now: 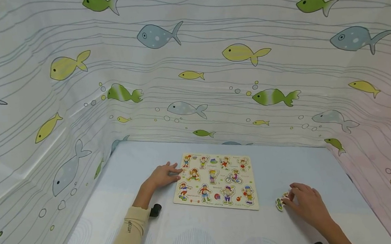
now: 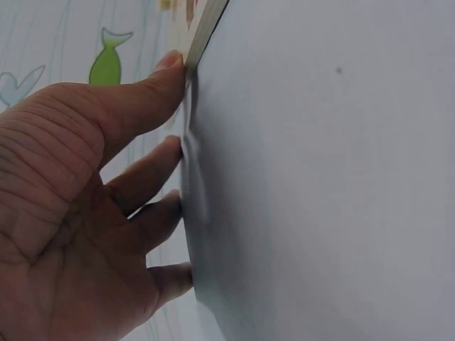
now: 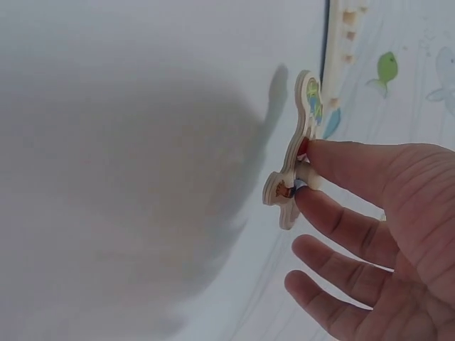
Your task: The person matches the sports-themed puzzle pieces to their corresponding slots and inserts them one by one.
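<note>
A wooden picture puzzle board (image 1: 195,191) lies flat, with sports figures across its face. My left hand (image 1: 164,175) rests beside its left edge, fingers loosely spread. In the left wrist view the thumb tip touches the board's edge (image 2: 206,32), and the other fingertips rest on the tabletop. Off the board's right side, my right hand (image 1: 307,203) pinches a puzzle piece (image 3: 293,160) between thumb and index finger at its small knob (image 3: 307,175). This thin wooden figure shape is tilted close over the table; the hand's remaining fingers are loosely bent and away from it.
A pale blue and white cloth covers the table (image 1: 128,234). Fish-print sheets (image 1: 213,90) rise at the back and both sides. Black wrist devices (image 1: 155,210) show near both wrists.
</note>
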### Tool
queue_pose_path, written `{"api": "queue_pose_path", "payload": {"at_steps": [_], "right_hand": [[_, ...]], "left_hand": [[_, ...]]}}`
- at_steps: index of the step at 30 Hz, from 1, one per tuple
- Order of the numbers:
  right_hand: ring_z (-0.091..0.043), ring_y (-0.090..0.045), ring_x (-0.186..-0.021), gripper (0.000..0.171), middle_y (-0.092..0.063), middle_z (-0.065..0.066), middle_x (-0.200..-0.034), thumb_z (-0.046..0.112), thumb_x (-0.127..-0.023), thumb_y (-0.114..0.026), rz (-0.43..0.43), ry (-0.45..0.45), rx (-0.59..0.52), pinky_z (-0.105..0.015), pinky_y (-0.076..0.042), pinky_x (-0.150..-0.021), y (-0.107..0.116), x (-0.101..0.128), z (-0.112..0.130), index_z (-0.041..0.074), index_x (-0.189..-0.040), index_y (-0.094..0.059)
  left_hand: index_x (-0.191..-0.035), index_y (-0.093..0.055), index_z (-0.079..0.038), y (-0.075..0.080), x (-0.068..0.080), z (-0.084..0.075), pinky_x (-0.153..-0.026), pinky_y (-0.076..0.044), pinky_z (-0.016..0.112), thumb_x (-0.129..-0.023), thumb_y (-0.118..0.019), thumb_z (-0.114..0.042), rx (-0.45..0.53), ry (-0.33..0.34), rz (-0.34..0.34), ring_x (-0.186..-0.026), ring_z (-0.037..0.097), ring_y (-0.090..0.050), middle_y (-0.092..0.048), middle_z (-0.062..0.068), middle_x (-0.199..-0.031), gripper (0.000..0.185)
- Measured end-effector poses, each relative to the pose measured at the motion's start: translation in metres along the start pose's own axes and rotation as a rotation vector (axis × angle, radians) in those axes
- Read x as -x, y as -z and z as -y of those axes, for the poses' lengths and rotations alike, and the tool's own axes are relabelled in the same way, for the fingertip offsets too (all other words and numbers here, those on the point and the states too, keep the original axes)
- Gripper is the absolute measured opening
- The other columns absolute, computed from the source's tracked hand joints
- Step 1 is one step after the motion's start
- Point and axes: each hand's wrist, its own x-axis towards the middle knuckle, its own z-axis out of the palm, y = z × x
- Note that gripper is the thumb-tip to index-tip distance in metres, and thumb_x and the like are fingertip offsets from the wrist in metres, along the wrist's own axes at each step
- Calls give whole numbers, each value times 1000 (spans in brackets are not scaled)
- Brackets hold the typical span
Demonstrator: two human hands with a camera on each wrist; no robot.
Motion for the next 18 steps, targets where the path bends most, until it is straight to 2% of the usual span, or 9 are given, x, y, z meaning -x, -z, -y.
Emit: {"api": "queue_pose_path", "payload": {"at_steps": [9, 18], "right_hand": [[-41, -51, -117, 30, -62, -20, -119, 25, -78, -84, -25, 35, -10, -68, -34, -96, 2, -15, 24, 19, -70, -56], [-41, -50, -119, 31, -61, -18, -122, 26, -80, -83, -30, 97, -37, -69, -31, -99, 3, -28, 46, 21, -69, -54]], "left_hand": [[-126, -69, -14, -2, 0, 3, -112, -17, 67, -92, -70, -31, 2, -18, -4, -141, 46, -28, -46, 16, -147, 38], [-126, -68, -14, 1, 1, 2, -112, -16, 66, -92, -69, -31, -5, -6, -1, -142, 45, -27, -46, 14, -147, 38]]}}
